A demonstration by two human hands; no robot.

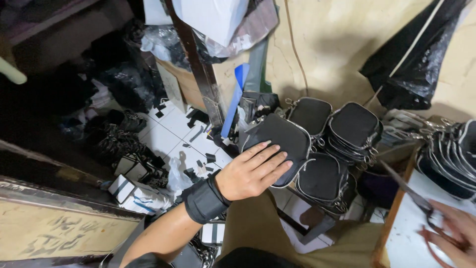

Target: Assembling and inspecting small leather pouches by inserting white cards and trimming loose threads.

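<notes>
Fingers (270, 158) of your left hand (250, 171) lie flat and spread on the top black pouch (277, 141), pressing, not gripping. That pouch sits on a pile of pouches (322, 178) by the wall. Keep your palm flat so the pile stays steady. Your right hand (453, 233) looks blurry; it seems closed on scissors (411, 196) over the white table (411, 238).

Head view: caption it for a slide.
Left hand lies flat on a black zippered pouch; right hand holds scissors.
</notes>
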